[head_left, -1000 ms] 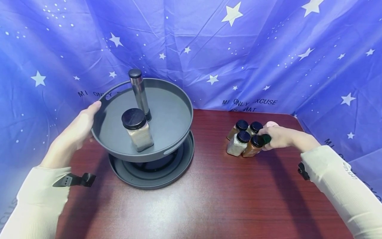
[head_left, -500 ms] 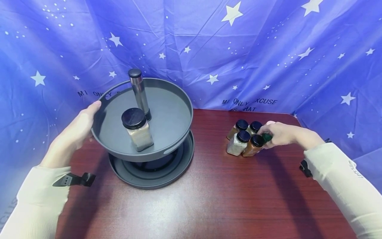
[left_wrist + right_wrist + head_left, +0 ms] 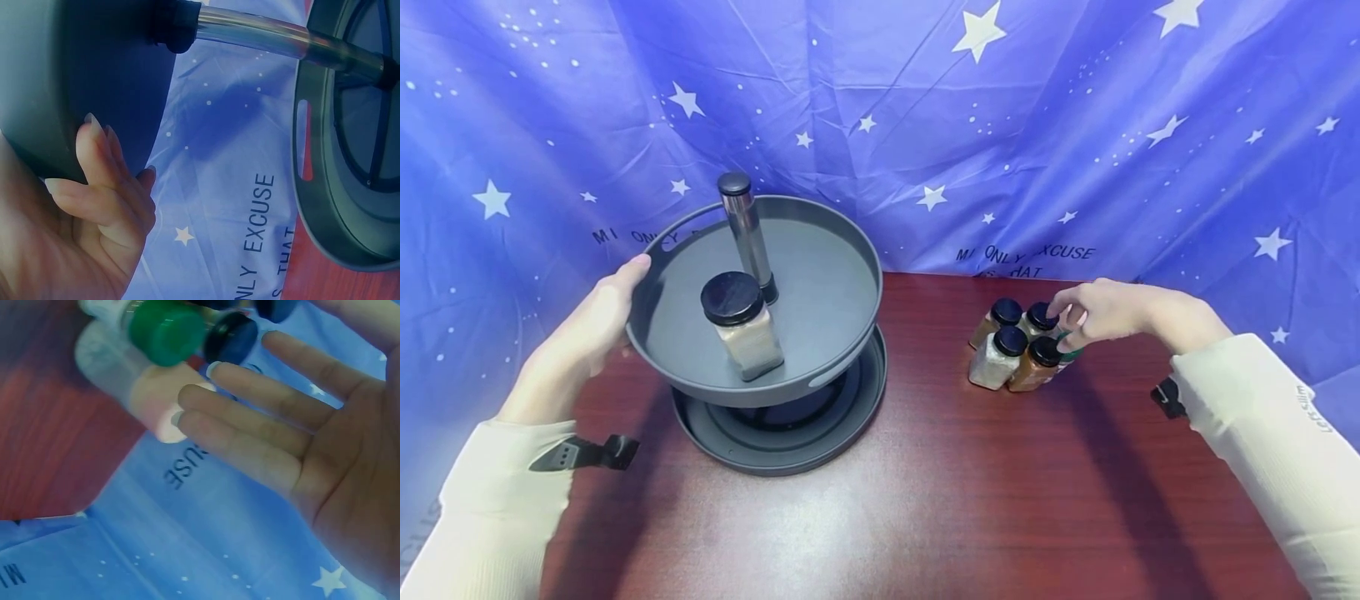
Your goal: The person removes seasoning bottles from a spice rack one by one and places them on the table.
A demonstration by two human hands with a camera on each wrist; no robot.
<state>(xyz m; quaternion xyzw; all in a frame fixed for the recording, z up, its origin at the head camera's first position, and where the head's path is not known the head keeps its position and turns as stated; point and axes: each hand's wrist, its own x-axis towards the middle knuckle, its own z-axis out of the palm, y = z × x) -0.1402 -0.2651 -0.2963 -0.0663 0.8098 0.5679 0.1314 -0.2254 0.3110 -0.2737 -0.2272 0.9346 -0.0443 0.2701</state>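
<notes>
My left hand (image 3: 598, 321) grips the side of the grey upper tray (image 3: 827, 275) of a two-tier turntable, thumb at the rim and fingers curled against it in the left wrist view. On that tray stand a metal post (image 3: 748, 242) and a square jar (image 3: 751, 346) of pale contents with a black lid. My right hand (image 3: 1108, 312) hovers over a cluster of jars, holding nothing, its fingers extended in the right wrist view. Just below it is a green-capped bottle (image 3: 167, 331). Beside that bottle stands a clear shaker (image 3: 156, 400) with a pinkish cap.
Several black-lidded jars cluster on the right, among them a whitish jar (image 3: 992, 367) and an orange-brown jar (image 3: 1032, 372). The lower tray (image 3: 853, 433) sits on the red-brown table (image 3: 925, 483). A blue star-printed cloth (image 3: 865, 67) hangs behind.
My right hand has let go of the green-capped bottle and risen slightly above it, fingers spreading. The left hand and the upper tray have stayed in place.
</notes>
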